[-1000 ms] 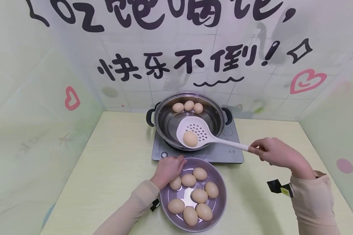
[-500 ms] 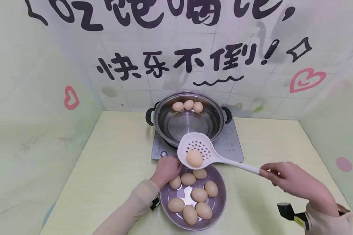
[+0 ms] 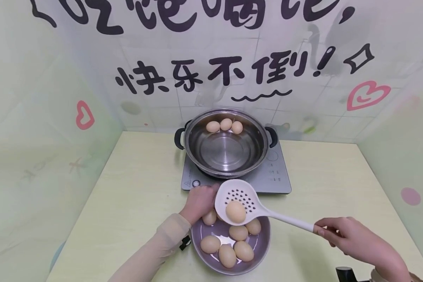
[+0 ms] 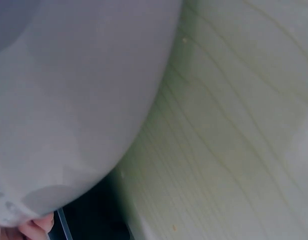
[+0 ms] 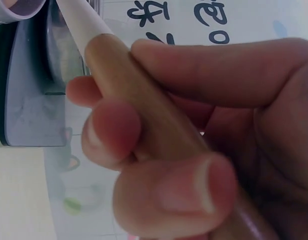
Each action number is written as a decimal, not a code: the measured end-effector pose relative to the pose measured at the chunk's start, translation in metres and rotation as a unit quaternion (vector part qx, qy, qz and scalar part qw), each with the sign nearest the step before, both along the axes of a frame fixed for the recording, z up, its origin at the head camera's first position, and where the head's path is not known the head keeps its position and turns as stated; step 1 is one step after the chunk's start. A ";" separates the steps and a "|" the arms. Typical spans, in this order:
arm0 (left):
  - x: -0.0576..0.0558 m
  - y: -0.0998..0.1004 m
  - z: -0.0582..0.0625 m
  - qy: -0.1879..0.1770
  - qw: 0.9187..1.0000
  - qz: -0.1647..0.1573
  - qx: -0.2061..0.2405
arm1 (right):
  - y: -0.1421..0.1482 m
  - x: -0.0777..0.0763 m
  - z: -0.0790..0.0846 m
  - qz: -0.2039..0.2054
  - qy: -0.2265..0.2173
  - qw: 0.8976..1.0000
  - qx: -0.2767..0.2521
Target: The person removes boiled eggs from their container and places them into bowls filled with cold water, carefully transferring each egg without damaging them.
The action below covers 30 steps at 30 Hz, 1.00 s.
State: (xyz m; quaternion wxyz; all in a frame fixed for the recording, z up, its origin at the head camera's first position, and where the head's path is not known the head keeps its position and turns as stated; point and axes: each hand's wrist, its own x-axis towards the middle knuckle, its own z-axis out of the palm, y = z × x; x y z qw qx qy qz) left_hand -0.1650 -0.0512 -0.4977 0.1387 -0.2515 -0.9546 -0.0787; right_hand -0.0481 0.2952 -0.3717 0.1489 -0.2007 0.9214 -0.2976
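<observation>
My right hand (image 3: 356, 239) grips the wooden handle (image 5: 143, 100) of a white slotted skimmer (image 3: 225, 192), fingers and thumb curled round it in the right wrist view. One brown egg (image 3: 235, 212) rests in the skimmer's head, which is over the far part of a purple bowl (image 3: 266, 237). Several eggs (image 3: 227, 255) lie in this bowl, some partly hidden behind the skimmer. With my left hand (image 3: 199, 199) I hold the bowl's far left rim; in the left wrist view its fingertips (image 4: 36, 227) show against the bowl's pale underside (image 4: 93, 100).
Beyond the bowl, a steel pot (image 3: 225, 171) with black handles stands on a grey induction cooker (image 3: 275, 182). Three eggs (image 3: 226, 124) sit at the far side inside it. A printed wall sheet (image 3: 211, 94) rises behind the pale wooden table (image 3: 137, 168).
My right hand has drawn the skimmer with its egg back from over the pot, towards me, to above the bowl. My left hand has stayed at the rim.
</observation>
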 end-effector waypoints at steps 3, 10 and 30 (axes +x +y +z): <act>0.000 0.000 0.001 0.005 1.000 -0.001 0.005 | 0.000 0.003 -0.005 0.004 -0.008 1.000 -0.008; 0.001 0.000 0.000 0.020 0.999 -0.005 0.036 | 0.000 0.007 -0.014 0.019 -0.012 0.999 -0.031; 0.001 0.000 0.000 0.024 0.999 -0.008 0.040 | -0.004 0.007 -0.021 -0.012 0.074 0.997 0.008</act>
